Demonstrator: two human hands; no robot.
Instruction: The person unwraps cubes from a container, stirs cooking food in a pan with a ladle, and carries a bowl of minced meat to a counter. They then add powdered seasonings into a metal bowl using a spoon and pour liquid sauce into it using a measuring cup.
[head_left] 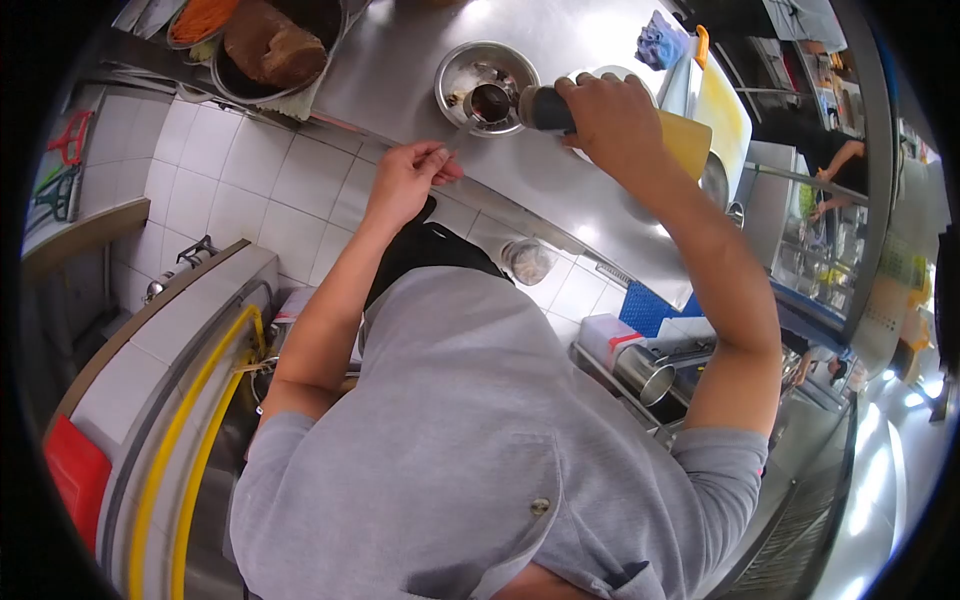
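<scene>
My left hand [412, 180] is closed in a pinch on the thin handle of a measuring spoon [489, 103]. The spoon's round cup holds dark liquid and sits over a metal bowl [450, 72]. White and dark ingredients lie in the bowl [470, 76]. My right hand [615, 120] wraps round a bottle [686, 144] with a dark upper part and a yellow lower part. The bottle is tipped on its side, its mouth beside the spoon's cup. Whether liquid is flowing I cannot tell. Part of a white plate [582, 76] shows behind the bottle.
A metal counter [390, 95] runs before me. At its left stand a pot [245, 92] with large brown pieces and a bowl of shredded orange food [200, 20]. On the right are a blue cloth [661, 42] and a yellow cutting board [728, 110]. Another person's arm [845, 160] shows farther right.
</scene>
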